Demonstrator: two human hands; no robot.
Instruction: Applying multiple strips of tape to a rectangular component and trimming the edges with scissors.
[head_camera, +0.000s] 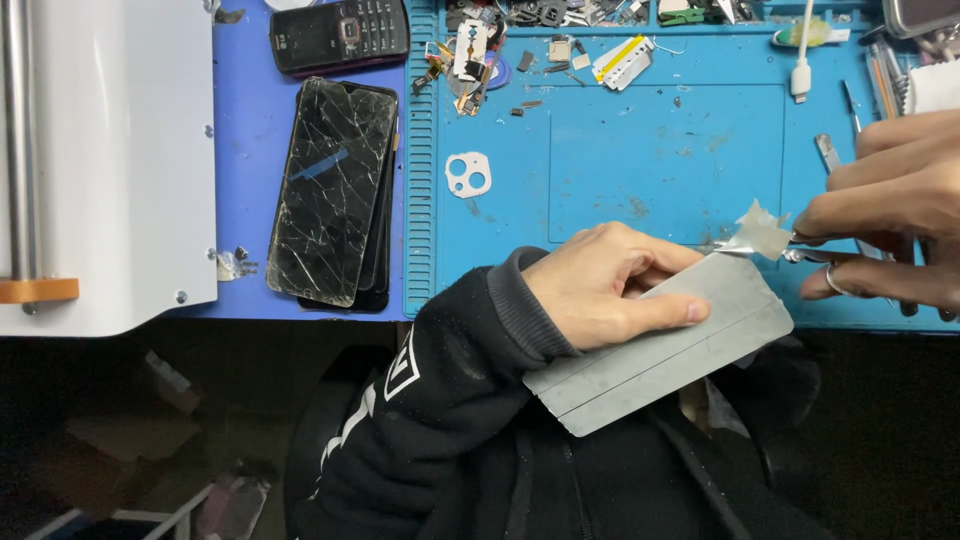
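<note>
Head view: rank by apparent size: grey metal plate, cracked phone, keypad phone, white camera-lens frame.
1. Grey metal plate, held in the left hand, nearer the camera, so its lead is unsure.
2. Cracked phone.
3. Keypad phone, partly cropped.
4. White camera-lens frame.

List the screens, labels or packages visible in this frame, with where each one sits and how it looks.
Cracked phone screen: on the darker blue mat left of centre, a black rectangle webbed with cracks, atop other dark phones.
Keypad phone: top edge, above it, black with small dark screen and buttons.
Small packet: top of the light blue mat, white with a yellow stripe.
Grey plate: held by the left hand; blank.
</note>
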